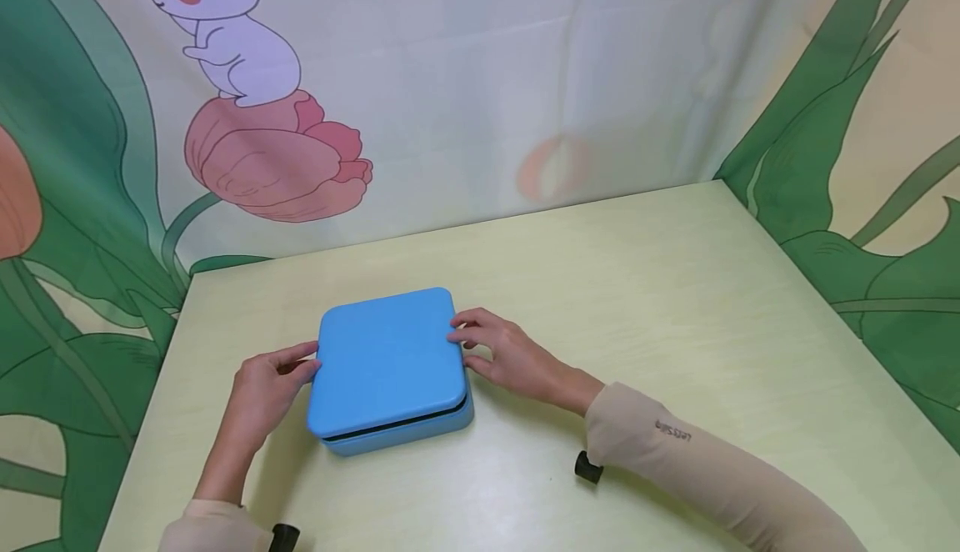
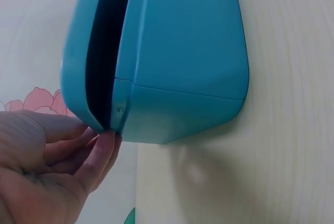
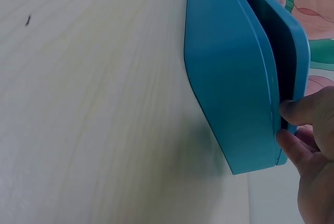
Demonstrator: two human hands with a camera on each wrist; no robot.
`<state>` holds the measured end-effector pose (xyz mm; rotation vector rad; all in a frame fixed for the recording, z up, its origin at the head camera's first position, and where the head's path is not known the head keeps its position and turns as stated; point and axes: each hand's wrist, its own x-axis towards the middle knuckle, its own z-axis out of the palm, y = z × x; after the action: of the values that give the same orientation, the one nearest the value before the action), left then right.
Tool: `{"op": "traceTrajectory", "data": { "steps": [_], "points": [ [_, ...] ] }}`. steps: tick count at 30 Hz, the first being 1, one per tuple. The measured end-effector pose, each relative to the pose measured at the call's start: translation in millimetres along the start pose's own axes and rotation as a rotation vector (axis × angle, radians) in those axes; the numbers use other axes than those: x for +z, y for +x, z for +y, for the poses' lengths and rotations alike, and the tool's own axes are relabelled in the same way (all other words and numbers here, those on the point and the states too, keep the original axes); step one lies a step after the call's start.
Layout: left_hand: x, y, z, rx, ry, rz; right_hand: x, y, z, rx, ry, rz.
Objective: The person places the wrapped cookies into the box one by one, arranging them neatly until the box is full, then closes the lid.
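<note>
A square blue box (image 1: 408,434) sits on the table with its smooth blue lid (image 1: 386,356) raised slightly, leaving a dark gap along the front edge. At the lid's left side my left hand (image 1: 261,393) pinches the edge between thumb and fingers; the left wrist view shows its fingertips (image 2: 99,153) right at the gap. On the opposite side my right hand (image 1: 517,358) holds the lid's right edge, its thumb (image 3: 295,113) in the gap in the right wrist view. What the box contains is hidden.
The pale wood-grain table (image 1: 637,285) extends around the box. Behind it hangs a printed curtain (image 1: 465,102) with a white animal, a pink flower and green leaves. Black wrist devices (image 1: 588,467) show at both beige sleeves (image 1: 697,460).
</note>
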<state>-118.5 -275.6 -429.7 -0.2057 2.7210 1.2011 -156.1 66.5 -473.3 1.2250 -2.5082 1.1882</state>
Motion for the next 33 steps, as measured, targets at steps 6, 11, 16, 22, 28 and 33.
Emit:
{"op": "traceTrajectory", "data": {
  "steps": [6, 11, 16, 22, 28, 33],
  "points": [
    [0.3, 0.8, -1.1, -0.013, 0.003, -0.005, -0.2, -1.2, -3.3, 0.04, -0.035, -0.046],
    [0.7, 0.9, -2.0, -0.019, 0.012, -0.004, 1.8, -3.0, -5.4, 0.053, -0.031, -0.04],
    [1.3, 1.1, -2.2, -0.021, 0.016, -0.006, 4.6, -4.5, -9.2, 0.103, 0.053, 0.023],
    [2.2, 2.0, -1.3, -0.015, 0.006, -0.002, 6.1, 1.5, -12.3, 0.3, 0.253, 0.14],
    [2.8, 3.1, 0.5, -0.026, -0.008, 0.004, 6.4, 13.5, -11.9, 0.54, 0.391, 0.145],
    [5.5, 4.4, 4.1, -0.052, -0.025, 0.024, 6.3, 18.7, -13.7, 0.658, 0.51, 0.138]
  ]
}}
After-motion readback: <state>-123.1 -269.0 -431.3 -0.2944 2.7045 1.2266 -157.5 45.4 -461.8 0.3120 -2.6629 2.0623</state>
